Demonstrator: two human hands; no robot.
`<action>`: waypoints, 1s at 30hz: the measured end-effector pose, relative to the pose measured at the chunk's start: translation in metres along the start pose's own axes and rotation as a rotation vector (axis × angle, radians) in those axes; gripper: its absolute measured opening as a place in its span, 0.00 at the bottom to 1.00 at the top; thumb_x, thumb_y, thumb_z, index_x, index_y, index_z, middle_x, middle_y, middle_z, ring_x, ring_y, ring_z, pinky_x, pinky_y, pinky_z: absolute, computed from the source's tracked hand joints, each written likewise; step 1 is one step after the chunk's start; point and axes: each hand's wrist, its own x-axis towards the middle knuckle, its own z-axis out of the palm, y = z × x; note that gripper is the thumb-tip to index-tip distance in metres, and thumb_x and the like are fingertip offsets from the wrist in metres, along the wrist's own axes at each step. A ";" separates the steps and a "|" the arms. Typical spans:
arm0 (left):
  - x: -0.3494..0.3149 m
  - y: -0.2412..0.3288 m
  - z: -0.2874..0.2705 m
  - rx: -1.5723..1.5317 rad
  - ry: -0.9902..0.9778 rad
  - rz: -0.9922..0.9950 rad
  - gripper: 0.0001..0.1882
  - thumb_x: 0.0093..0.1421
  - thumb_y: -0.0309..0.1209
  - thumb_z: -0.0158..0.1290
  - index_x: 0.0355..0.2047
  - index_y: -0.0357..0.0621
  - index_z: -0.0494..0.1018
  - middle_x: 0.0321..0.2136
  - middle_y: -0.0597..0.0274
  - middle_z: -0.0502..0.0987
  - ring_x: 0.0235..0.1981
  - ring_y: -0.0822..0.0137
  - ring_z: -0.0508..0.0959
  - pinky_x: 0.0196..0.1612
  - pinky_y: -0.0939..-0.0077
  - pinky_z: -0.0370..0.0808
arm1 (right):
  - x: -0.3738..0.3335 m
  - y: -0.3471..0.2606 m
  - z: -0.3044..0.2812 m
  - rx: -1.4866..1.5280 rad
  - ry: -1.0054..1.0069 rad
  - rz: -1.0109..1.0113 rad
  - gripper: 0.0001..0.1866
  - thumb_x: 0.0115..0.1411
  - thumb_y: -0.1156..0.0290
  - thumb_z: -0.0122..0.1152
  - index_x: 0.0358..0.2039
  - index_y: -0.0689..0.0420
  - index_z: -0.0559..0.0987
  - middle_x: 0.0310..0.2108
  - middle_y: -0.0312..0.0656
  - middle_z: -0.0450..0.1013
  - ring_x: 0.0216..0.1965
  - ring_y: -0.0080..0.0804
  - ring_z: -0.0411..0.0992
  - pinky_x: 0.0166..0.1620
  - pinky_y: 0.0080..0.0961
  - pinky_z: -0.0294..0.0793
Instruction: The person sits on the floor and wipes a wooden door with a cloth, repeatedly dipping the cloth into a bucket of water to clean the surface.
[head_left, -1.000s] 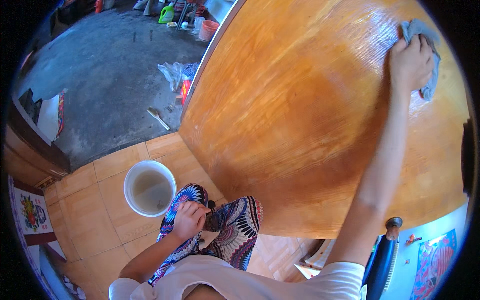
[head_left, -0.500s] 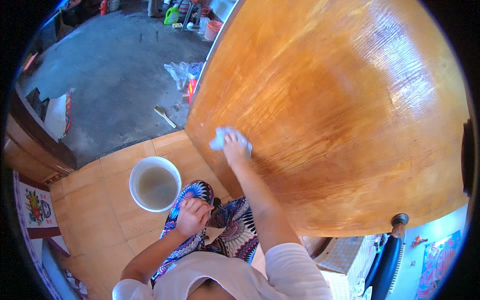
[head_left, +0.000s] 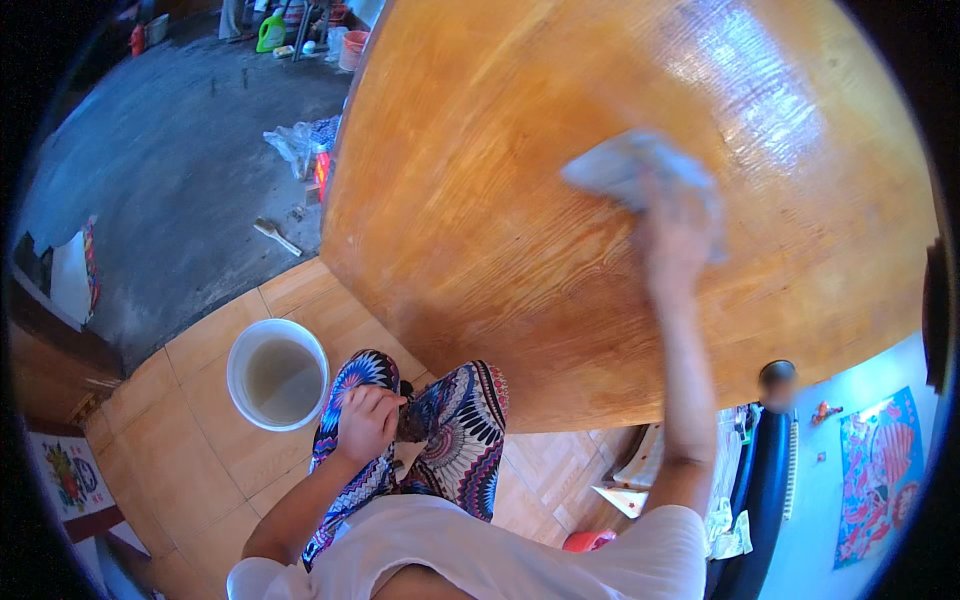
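Observation:
My right hand point(head_left: 678, 235), blurred by motion, presses a pale blue-white cloth point(head_left: 625, 168) against a wooden door point(head_left: 480, 260) with brown grain. The arm reaches up and out to the right, and the cloth spreads beyond the fingertips on the door's middle. Resting on my left knee, my left hand point(head_left: 368, 422) has its fingers curled together, with nothing visible in them. To the left of that knee, a white bucket point(head_left: 235, 372) of cloudy, greyish water point(head_left: 285, 380) stands on the tiles.
A round dark doorknob point(head_left: 778, 375) sits at the door's lower right edge. Beyond the tiled floor point(head_left: 205, 400), a brush point(head_left: 277, 237) and a plastic bag point(head_left: 290, 148) lie on dark concrete. A green jug point(head_left: 271, 33) and a pink bucket point(head_left: 352, 50) stand farther off.
My right hand has swept the cloth up and right across the door, from near its left edge to its middle. My left hand stays on the knee. The view has shifted slightly right.

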 end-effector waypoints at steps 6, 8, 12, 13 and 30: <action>-0.001 0.001 0.007 0.025 -0.026 0.028 0.10 0.53 0.24 0.57 0.36 0.48 0.79 0.36 0.64 0.77 0.42 0.59 0.76 0.46 0.60 0.68 | 0.065 0.137 -0.032 -0.224 0.459 0.218 0.24 0.56 0.69 0.62 0.55 0.53 0.78 0.57 0.51 0.72 0.58 0.54 0.67 0.61 0.48 0.63; -0.001 0.000 0.006 0.037 -0.015 0.025 0.10 0.52 0.24 0.57 0.36 0.48 0.79 0.36 0.63 0.77 0.42 0.59 0.76 0.46 0.60 0.68 | 0.060 0.119 -0.030 -0.262 0.391 0.221 0.18 0.56 0.68 0.62 0.48 0.56 0.80 0.53 0.52 0.73 0.55 0.58 0.67 0.60 0.48 0.64; 0.003 0.000 0.007 -0.009 -0.053 0.021 0.11 0.52 0.22 0.57 0.37 0.48 0.79 0.37 0.61 0.77 0.42 0.55 0.76 0.48 0.58 0.68 | -0.009 0.016 0.017 -0.031 0.165 0.183 0.12 0.53 0.72 0.64 0.38 0.58 0.79 0.47 0.52 0.74 0.50 0.57 0.70 0.55 0.53 0.68; 0.003 0.002 0.004 0.001 -0.064 0.012 0.12 0.52 0.22 0.57 0.37 0.48 0.79 0.36 0.60 0.77 0.42 0.55 0.76 0.47 0.58 0.68 | -0.031 -0.016 0.024 0.205 0.185 0.080 0.15 0.53 0.74 0.62 0.43 0.55 0.80 0.49 0.45 0.75 0.48 0.53 0.71 0.53 0.49 0.71; 0.007 0.017 -0.002 0.082 -0.033 0.055 0.10 0.54 0.23 0.57 0.37 0.47 0.79 0.36 0.62 0.77 0.42 0.58 0.76 0.46 0.59 0.68 | -0.056 0.074 -0.035 0.121 0.038 0.185 0.32 0.52 0.75 0.61 0.60 0.52 0.74 0.58 0.49 0.72 0.60 0.49 0.68 0.64 0.51 0.61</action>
